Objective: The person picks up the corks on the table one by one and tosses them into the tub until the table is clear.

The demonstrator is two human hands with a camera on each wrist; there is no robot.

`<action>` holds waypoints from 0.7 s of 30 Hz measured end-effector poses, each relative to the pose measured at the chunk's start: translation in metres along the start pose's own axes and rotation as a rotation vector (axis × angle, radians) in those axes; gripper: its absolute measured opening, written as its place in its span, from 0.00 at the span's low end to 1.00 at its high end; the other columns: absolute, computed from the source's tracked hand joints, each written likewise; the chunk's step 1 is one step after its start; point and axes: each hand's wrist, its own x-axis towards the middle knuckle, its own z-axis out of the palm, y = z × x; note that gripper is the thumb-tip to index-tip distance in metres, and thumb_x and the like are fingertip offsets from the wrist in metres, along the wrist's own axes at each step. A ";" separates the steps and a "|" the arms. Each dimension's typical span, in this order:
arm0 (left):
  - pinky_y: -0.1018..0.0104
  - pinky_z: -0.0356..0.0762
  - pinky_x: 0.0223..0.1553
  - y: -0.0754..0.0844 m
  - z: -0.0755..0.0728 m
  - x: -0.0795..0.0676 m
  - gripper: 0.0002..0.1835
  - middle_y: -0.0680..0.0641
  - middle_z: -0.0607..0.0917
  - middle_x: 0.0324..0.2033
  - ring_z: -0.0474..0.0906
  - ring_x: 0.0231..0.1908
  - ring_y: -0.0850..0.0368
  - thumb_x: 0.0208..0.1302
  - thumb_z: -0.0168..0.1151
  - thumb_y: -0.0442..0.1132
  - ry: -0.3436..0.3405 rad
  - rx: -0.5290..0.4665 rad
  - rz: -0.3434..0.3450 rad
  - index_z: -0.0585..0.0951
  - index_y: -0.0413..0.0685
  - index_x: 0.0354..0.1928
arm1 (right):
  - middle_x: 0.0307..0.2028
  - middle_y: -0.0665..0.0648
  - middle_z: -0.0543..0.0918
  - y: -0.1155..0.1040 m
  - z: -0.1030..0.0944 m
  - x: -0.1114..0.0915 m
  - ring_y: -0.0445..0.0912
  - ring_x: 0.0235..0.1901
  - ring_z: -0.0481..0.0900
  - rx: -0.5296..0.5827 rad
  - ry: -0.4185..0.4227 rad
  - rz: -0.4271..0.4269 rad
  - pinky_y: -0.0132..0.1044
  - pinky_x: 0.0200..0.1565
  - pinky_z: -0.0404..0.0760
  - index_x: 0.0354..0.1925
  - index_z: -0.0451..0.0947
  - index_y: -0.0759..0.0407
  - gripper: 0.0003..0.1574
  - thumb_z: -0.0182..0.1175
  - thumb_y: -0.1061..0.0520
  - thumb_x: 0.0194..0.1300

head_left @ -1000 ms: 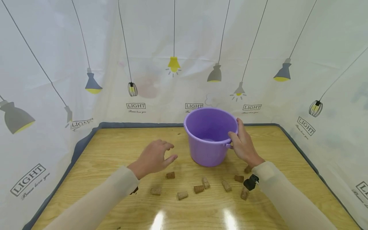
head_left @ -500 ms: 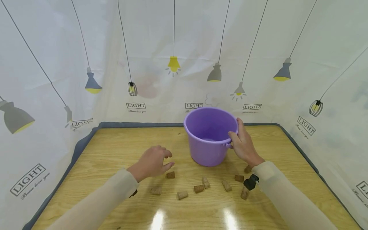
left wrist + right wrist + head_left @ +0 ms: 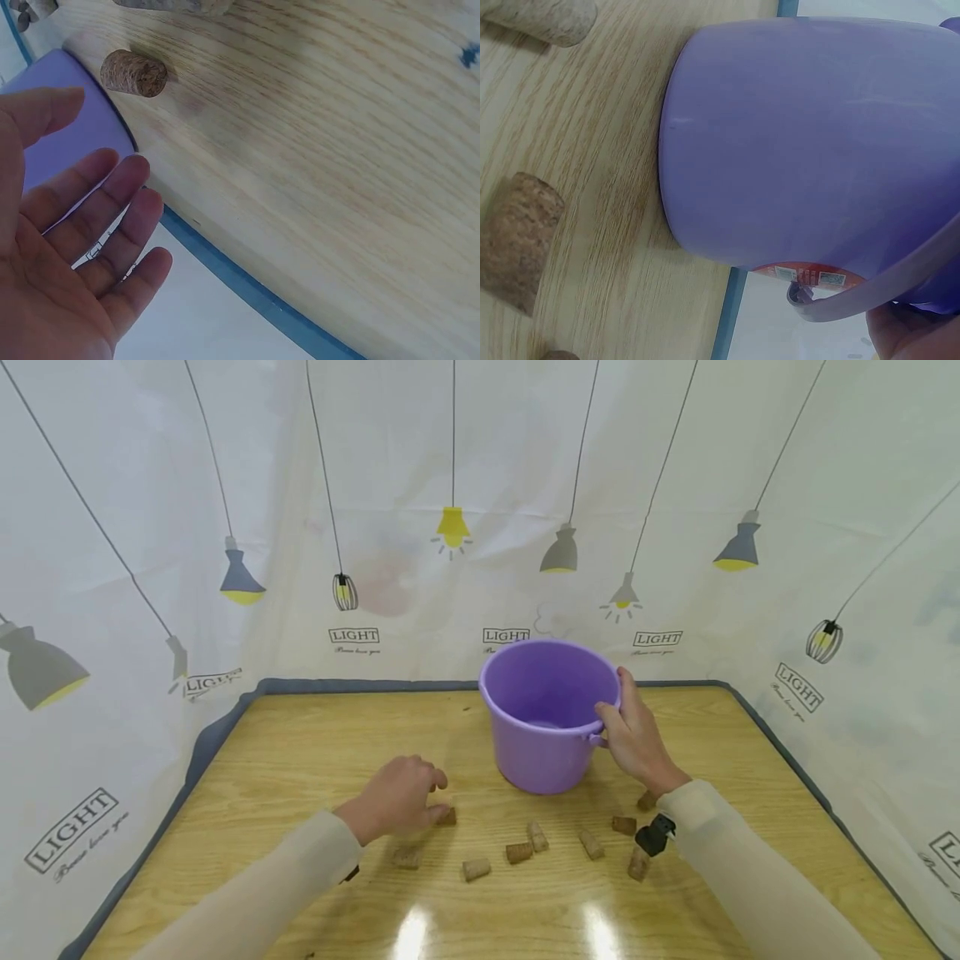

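A purple bucket [image 3: 542,758] stands upright on the table, its inside showing no contents. My right hand [image 3: 637,739] grips the bucket's right rim, thumb over the inner side. In the right wrist view the bucket's handle [image 3: 877,292] hangs down past a red label, with part of the hand at the edge. My left hand [image 3: 396,797] is low over the table left of the bucket, fingers loosely bent. Just by its thumb lies a dark brown cork [image 3: 450,817], partly covered. The left wrist view shows that cork [image 3: 135,73] apart from the spread fingers [image 3: 139,214].
Several more corks lie scattered in front of the bucket, among them a pale cork [image 3: 476,869], a brown cork [image 3: 518,853] and one cork [image 3: 638,864] near the right wrist. A white sheet printed with lamps [image 3: 450,610] encloses the wooden table [image 3: 315,735].
My left hand has moved down and slightly left, so that its thumb now overlaps the dark cork. The right hand and bucket have stayed put.
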 end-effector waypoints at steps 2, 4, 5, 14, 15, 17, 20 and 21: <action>0.57 0.85 0.39 0.000 0.002 0.000 0.18 0.46 0.90 0.36 0.84 0.35 0.54 0.63 0.73 0.49 -0.011 0.001 -0.010 0.88 0.42 0.46 | 0.75 0.73 0.58 0.000 0.000 0.000 0.66 0.61 0.75 -0.001 0.002 0.000 0.36 0.39 0.88 0.83 0.34 0.52 0.44 0.42 0.52 0.80; 0.56 0.85 0.41 0.000 0.004 0.000 0.19 0.46 0.90 0.37 0.85 0.36 0.53 0.63 0.73 0.50 -0.023 -0.007 -0.024 0.88 0.42 0.46 | 0.75 0.73 0.59 0.001 0.000 0.000 0.67 0.60 0.75 0.000 0.004 -0.001 0.36 0.39 0.88 0.83 0.34 0.53 0.44 0.42 0.53 0.80; 0.56 0.85 0.41 0.000 0.005 0.000 0.19 0.46 0.90 0.37 0.85 0.37 0.52 0.63 0.72 0.50 -0.030 -0.013 -0.031 0.88 0.42 0.46 | 0.75 0.73 0.59 0.001 0.000 0.000 0.67 0.60 0.75 -0.001 0.006 -0.002 0.36 0.38 0.88 0.83 0.35 0.53 0.44 0.42 0.53 0.79; 0.57 0.84 0.37 0.001 0.012 0.002 0.15 0.48 0.89 0.32 0.78 0.27 0.59 0.62 0.73 0.49 -0.054 0.016 -0.045 0.88 0.45 0.42 | 0.73 0.73 0.61 0.000 -0.001 0.002 0.67 0.54 0.79 0.010 0.011 -0.008 0.37 0.37 0.88 0.83 0.36 0.52 0.43 0.42 0.55 0.79; 0.58 0.83 0.36 0.001 0.012 0.002 0.15 0.49 0.88 0.31 0.76 0.26 0.60 0.62 0.74 0.49 -0.058 0.014 -0.048 0.88 0.45 0.41 | 0.73 0.73 0.62 0.000 -0.001 0.002 0.66 0.53 0.79 0.012 0.010 -0.008 0.37 0.37 0.88 0.83 0.35 0.51 0.44 0.43 0.55 0.79; 0.59 0.83 0.34 0.001 0.013 0.002 0.14 0.50 0.88 0.30 0.75 0.24 0.62 0.61 0.74 0.48 -0.064 0.003 -0.048 0.88 0.45 0.40 | 0.74 0.73 0.61 0.000 -0.001 0.002 0.65 0.52 0.80 0.015 0.005 -0.005 0.37 0.37 0.88 0.83 0.34 0.50 0.44 0.43 0.54 0.80; 0.59 0.82 0.33 0.001 0.014 0.001 0.12 0.52 0.86 0.26 0.74 0.23 0.62 0.61 0.73 0.47 -0.073 -0.005 -0.040 0.87 0.46 0.36 | 0.74 0.74 0.60 0.000 0.000 0.001 0.65 0.51 0.81 0.012 0.005 -0.001 0.37 0.37 0.88 0.83 0.34 0.51 0.44 0.43 0.54 0.80; 0.59 0.82 0.33 0.002 0.014 0.001 0.11 0.53 0.85 0.25 0.74 0.23 0.62 0.61 0.74 0.47 -0.072 -0.007 -0.034 0.87 0.47 0.35 | 0.73 0.74 0.61 0.001 0.000 0.001 0.66 0.51 0.81 0.010 0.008 -0.001 0.37 0.37 0.88 0.83 0.34 0.52 0.44 0.43 0.55 0.80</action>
